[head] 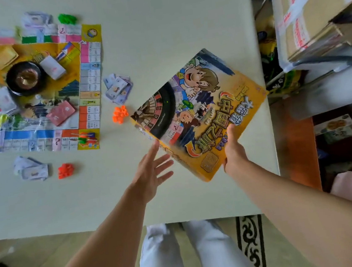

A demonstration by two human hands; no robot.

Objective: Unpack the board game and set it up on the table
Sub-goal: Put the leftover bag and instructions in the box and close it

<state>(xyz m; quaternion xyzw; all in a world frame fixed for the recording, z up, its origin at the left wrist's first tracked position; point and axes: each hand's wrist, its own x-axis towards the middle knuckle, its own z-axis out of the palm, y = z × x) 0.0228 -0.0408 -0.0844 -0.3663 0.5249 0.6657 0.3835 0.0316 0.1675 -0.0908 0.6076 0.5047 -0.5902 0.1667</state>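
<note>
Low in the middle of the frame, the person's right hand holds the game box by its near edge. The thumb is on the lid and the other fingers are hidden under it. The box is tipped up over the counter at middle right, likely to be put aside. The left hand is wide open and holds nothing. One of its fingers reaches the box's side, maybe to steady it, but it is hard to tell if it touches.

Farther off, at upper left, the game board lies flat with a black wheel on it. Paper money and orange pieces sit beside it, ready for play. That part is blurry, and the inside of the box cannot be seen.
</note>
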